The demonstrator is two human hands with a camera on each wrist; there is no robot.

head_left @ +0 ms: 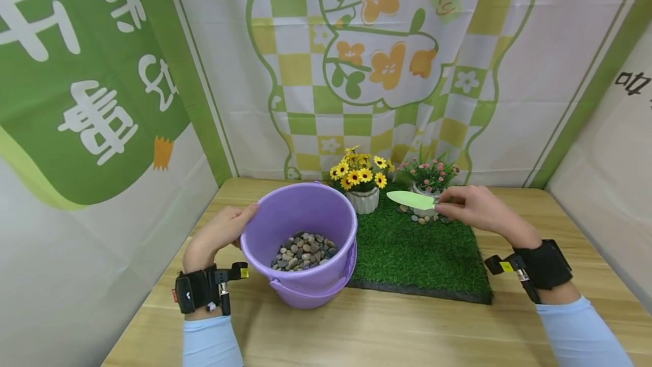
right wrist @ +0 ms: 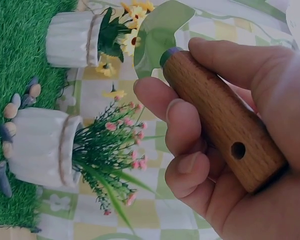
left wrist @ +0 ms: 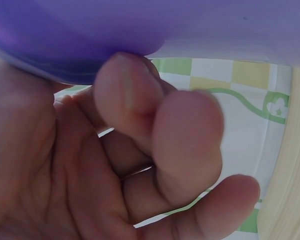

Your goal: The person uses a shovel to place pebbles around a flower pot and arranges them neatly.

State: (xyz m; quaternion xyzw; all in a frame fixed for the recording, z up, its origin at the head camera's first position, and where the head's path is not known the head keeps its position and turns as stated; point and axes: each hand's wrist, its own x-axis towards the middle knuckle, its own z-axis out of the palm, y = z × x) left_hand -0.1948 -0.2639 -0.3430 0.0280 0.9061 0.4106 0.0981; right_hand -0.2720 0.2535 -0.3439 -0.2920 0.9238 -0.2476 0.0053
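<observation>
My left hand [head_left: 220, 232] grips the rim of a purple bucket [head_left: 265, 225] at its left side. In the left wrist view its fingers [left wrist: 187, 135] curl against the bucket's outer wall. Pebbles [head_left: 305, 251] in mixed greys and tans lie in the bottom of the bucket, whose handle hangs down in front. My right hand [head_left: 479, 211] holds a small trowel by its wooden handle [right wrist: 220, 120], fingers wrapped round it. The trowel's light green blade [head_left: 410, 200] points left, over the back of the grass mat [head_left: 417, 259], overlapping the pink-flower pot [right wrist: 37, 147] in the head view.
Yellow flowers [head_left: 359, 171] stand in a white pot [head_left: 364, 201] behind the bucket. Several pebbles [head_left: 421, 220] lie round the pink-flower pot's foot. The wooden table [head_left: 387, 327] meets printed cloth walls [head_left: 305, 72] at the back and sides.
</observation>
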